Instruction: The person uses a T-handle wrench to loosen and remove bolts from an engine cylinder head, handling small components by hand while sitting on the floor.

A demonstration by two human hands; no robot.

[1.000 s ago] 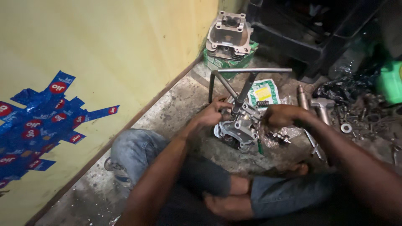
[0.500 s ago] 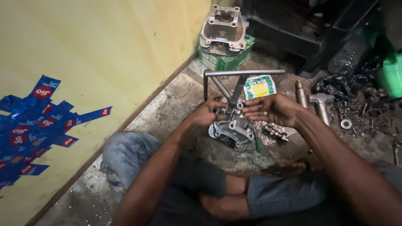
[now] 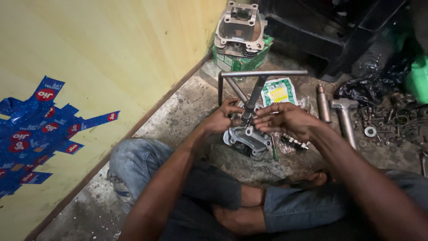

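Observation:
I sit cross-legged on a concrete floor with a small grey metal engine part (image 3: 248, 139) in front of my legs. A T-handled steel wrench (image 3: 258, 87) stands in it, its crossbar on top and tilted away from me. My left hand (image 3: 222, 118) grips the engine part and the lower shaft from the left. My right hand (image 3: 285, 119) reaches in from the right, fingers curled at the shaft just above the part.
A grey engine cylinder (image 3: 238, 24) sits on a green box by the yellow wall. A green-and-white packet (image 3: 279, 93), a hammer (image 3: 345, 117), a metal rod (image 3: 323, 102) and several washers and nuts (image 3: 392, 120) lie to the right. A dark crate (image 3: 330, 31) stands behind.
The view has tilted down and the wrench's crossbar sits lower in the picture. Both hands have closed in nearer to the wrench shaft over the engine part.

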